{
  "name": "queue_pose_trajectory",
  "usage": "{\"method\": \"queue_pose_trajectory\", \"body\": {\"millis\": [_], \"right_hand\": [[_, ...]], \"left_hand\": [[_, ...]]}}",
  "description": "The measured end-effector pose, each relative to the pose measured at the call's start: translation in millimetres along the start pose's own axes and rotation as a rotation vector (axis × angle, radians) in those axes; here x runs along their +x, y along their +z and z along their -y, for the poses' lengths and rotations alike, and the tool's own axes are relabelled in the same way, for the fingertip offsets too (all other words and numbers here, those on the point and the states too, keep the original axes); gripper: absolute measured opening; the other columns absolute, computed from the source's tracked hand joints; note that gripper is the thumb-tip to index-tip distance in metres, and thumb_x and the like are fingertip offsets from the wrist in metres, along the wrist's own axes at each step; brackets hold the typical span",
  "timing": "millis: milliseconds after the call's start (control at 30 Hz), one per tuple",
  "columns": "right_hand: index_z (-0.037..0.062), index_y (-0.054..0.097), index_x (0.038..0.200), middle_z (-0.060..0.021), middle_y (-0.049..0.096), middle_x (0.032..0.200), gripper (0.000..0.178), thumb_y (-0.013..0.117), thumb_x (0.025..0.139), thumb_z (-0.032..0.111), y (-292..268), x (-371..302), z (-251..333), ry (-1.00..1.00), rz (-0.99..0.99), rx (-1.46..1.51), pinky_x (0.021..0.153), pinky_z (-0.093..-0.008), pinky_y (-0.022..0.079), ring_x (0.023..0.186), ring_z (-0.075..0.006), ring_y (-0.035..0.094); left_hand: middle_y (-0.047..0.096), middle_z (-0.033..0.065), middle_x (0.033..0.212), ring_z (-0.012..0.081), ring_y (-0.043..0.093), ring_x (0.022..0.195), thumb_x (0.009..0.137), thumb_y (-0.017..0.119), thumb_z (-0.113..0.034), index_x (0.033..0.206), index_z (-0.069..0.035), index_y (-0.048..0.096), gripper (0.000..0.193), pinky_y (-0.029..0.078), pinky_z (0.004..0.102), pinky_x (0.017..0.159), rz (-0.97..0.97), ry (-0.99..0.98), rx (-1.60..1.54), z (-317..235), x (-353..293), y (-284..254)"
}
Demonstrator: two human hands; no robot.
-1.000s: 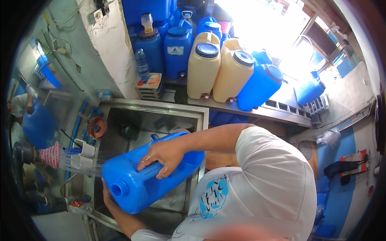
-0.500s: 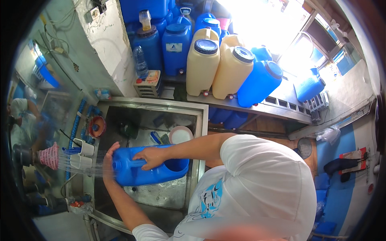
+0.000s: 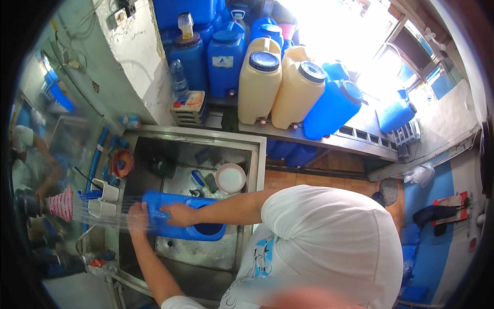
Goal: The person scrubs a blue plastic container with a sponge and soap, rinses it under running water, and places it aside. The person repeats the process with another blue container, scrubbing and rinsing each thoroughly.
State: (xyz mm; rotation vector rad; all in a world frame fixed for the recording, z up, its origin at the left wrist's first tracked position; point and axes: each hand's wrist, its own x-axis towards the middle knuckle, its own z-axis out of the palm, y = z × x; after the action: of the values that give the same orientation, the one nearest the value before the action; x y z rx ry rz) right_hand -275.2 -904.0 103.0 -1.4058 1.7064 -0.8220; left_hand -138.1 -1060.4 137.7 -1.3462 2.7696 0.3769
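A blue jerrycan (image 3: pixel 180 233) lies on its side over the metal sink (image 3: pixel 201 133), its round dark opening toward me. My right hand (image 3: pixel 177 214) is closed round its handle. At the far left end of the jerrycan, my left hand (image 3: pixel 137 221) presses against it with bent fingers, partly veiled by spray. Water streams in thin jets from a nozzle wrapped in pink-and-white cloth (image 3: pixel 62 204) onto that end and my left hand. Behind the jerrycan in the sink are a blue brush (image 3: pixel 197 177), a dark green sponge (image 3: pixel 210 182) and a round pale bowl (image 3: pixel 230 178).
Cream jerrycans (image 3: pixel 259 90) and a blue jerrycan with tap (image 3: pixel 332 109) stand on a metal counter behind the sink. White holders (image 3: pixel 105 208) and a red-rimmed bowl (image 3: pixel 122 163) sit along its left edge. A clear bottle (image 3: pixel 179 80) stands by the pillar.
The jerrycan has moved slightly left and tilted, its opening end lower in view. My left hand's fingers, stretched upward before, now bend against its end. More of the sponge and bowl shows.
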Motion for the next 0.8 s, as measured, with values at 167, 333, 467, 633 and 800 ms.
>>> {"method": "queue_pose_trajectory", "body": {"millis": [167, 333, 467, 633, 800], "right_hand": [[0.0065, 0.049, 0.141, -0.0235, 0.065, 0.120, 0.060, 0.063, 0.086, 0.024, -10, -14, 9, -0.084, 0.124, -0.072, 0.097, -0.0484, 0.049, 0.110, -0.0410, 0.063], [0.0068, 0.048, 0.143, -0.0241, 0.066, 0.117, 0.062, 0.063, 0.086, 0.026, -22, -14, -5, -0.154, 0.181, -0.139, 0.096, -0.0482, 0.050, 0.106, -0.0407, 0.064], [0.0077, 0.048, 0.143, -0.0240, 0.067, 0.113, 0.063, 0.064, 0.085, 0.027, -28, -11, -10, -0.247, 0.176, -0.163, 0.094, -0.0485, 0.050, 0.104, -0.0410, 0.065], [0.0087, 0.046, 0.144, -0.0237, 0.066, 0.115, 0.063, 0.064, 0.086, 0.025, -21, -2, -4, -0.066, 0.043, -0.018, 0.096, -0.0482, 0.049, 0.109, -0.0404, 0.063], [0.0092, 0.046, 0.144, -0.0242, 0.066, 0.113, 0.064, 0.067, 0.084, 0.022, 12, 10, -6, -0.232, 0.069, -0.101, 0.097, -0.0488, 0.049, 0.109, -0.0413, 0.063]], "left_hand": [[0.064, 0.0208, 0.121, 0.0381, 0.056, 0.121, 0.096, 0.053, -0.016, 0.102, -0.001, 0.065, 0.020, 0.043, 0.0466, 0.103, -0.187, 0.246, -0.451, 45, -16, 41], [0.062, 0.0170, 0.133, 0.0343, 0.051, 0.131, 0.093, 0.055, -0.009, 0.110, -0.003, 0.067, 0.022, 0.036, 0.0442, 0.113, -0.040, 0.405, -0.660, 39, -19, 34], [0.063, 0.0181, 0.129, 0.0351, 0.052, 0.129, 0.093, 0.056, -0.011, 0.111, -0.003, 0.067, 0.023, 0.038, 0.0443, 0.112, -0.037, 0.307, -0.687, 32, -22, 30], [0.066, 0.0193, 0.118, 0.0366, 0.059, 0.118, 0.094, 0.057, -0.018, 0.108, -0.002, 0.068, 0.024, 0.044, 0.0449, 0.105, -0.262, 0.114, -0.323, 8, -4, 40], [0.067, 0.0204, 0.115, 0.0361, 0.065, 0.108, 0.097, 0.054, -0.029, 0.115, -0.006, 0.068, 0.032, 0.051, 0.0482, 0.094, 0.174, -0.146, 0.300, 20, 10, 4]]}}
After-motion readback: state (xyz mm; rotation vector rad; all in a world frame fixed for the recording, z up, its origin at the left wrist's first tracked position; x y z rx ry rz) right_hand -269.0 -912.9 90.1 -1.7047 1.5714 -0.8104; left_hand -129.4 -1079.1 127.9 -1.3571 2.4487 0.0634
